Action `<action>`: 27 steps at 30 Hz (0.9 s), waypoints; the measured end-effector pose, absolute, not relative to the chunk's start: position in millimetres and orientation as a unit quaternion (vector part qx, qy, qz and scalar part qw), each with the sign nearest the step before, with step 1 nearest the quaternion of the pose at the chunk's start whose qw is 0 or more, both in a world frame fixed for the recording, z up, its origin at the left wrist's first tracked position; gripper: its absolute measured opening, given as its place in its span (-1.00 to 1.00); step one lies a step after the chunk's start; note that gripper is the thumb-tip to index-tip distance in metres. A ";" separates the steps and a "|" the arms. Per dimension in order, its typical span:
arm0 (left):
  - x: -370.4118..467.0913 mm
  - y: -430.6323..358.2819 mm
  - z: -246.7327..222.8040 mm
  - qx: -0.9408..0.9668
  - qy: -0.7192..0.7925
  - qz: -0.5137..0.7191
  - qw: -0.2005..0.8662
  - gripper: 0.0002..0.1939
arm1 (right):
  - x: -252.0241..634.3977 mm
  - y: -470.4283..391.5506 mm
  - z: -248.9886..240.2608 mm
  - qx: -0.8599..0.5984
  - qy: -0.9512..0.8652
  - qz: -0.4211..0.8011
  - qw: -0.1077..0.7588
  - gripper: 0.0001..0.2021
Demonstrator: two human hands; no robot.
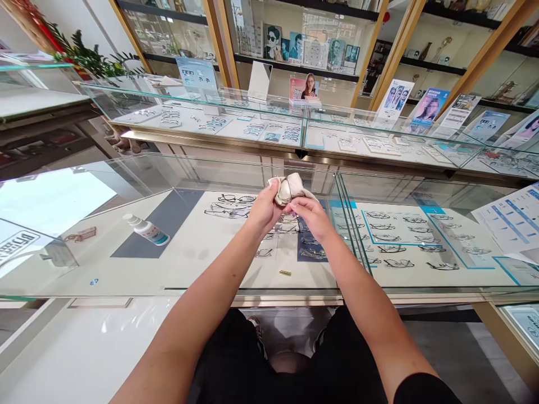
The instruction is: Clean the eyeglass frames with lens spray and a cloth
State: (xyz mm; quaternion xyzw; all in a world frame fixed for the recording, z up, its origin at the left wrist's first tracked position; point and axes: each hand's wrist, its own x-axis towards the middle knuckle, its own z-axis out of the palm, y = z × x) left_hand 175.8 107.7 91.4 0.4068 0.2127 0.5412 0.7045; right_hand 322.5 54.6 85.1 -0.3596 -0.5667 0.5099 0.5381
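Above the glass counter, both my hands meet at a crumpled off-white cloth [296,182]. A thin dark rim, which looks like part of a pair of eyeglasses [284,189], shows among its folds. My left hand [266,206] is closed on the eyeglasses and the cloth from the left, thumb on top. From the right, my right hand [312,214] pinches the cloth at its lower edge. Fingers and cloth hide most of the eyeglasses. Below, rows of eyeglasses [229,209] lie inside the display case, partly covered by my hands.
A white spray bottle [147,230] appears at the left on a dark grey strip [145,245]. More eyeglasses [387,238] lie in the right case, beside a printed sheet [511,219]. A second glass counter [261,104] with upright cards runs across the back.
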 end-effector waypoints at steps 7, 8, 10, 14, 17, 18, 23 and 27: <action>175.8 113.3 91.1 0.381 0.199 0.567 0.703 -0.51 | 344.1 57.5 95.3 -0.364 -0.510 0.462 0.628 -0.64; 175.7 113.3 89.5 0.386 0.202 0.560 0.704 -0.51 | 347.2 58.2 96.6 -0.369 -0.503 0.445 0.642 -0.65; 175.7 111.4 85.9 0.413 0.215 0.531 0.709 -0.51 | 352.8 59.4 98.3 -0.371 -0.495 0.417 0.666 -0.67; 177.2 99.3 81.8 0.500 0.235 0.430 0.714 -0.45 | 354.9 59.4 97.7 -0.367 -0.493 0.415 0.671 -0.70; 180.5 88.1 82.8 0.528 0.228 0.385 0.722 -0.42 | 348.0 56.9 94.9 -0.381 -0.499 0.433 0.647 -0.68; 181.6 85.3 83.4 0.529 0.227 0.382 0.723 -0.42 | 345.2 56.0 94.0 -0.384 -0.501 0.436 0.641 -0.67; 185.8 81.5 82.7 0.528 0.225 0.404 0.712 -0.43 | 337.4 55.5 91.2 -0.387 -0.513 0.425 0.638 -0.65; 186.9 83.6 81.0 0.507 0.233 0.412 0.720 -0.40 | 337.7 57.9 88.3 -0.385 -0.527 0.411 0.637 -0.67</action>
